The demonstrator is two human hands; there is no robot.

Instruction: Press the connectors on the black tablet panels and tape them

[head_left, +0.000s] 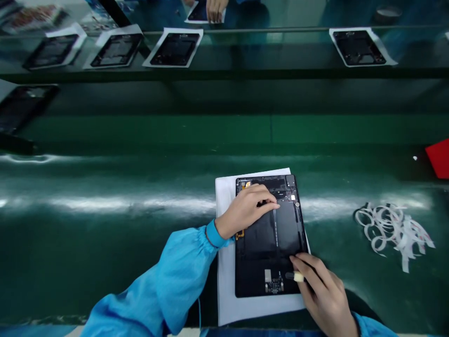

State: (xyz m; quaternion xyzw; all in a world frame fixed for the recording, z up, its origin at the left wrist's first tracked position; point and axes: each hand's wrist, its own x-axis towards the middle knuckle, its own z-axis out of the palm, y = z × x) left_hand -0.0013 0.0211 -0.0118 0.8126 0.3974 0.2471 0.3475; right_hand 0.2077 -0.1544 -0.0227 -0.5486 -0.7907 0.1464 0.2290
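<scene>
Your left hand (247, 208) is bare, with no glove and no ring or watch showing on it. Your left arm wears a loose, bright sky-blue work smock sleeve (168, 290) of smooth, slightly shiny cloth that bunches into soft folds along the forearm. The sleeve ends in a gathered elastic cuff (214, 234), a snug band in a somewhat deeper blue, with small puckers where the cloth is drawn in just behind it. Your right hand (324, 292) is bare as well, fingers uncovered, nails short. Behind its wrist only a sliver of the same blue sleeve (372, 325) shows at the bottom edge.
</scene>
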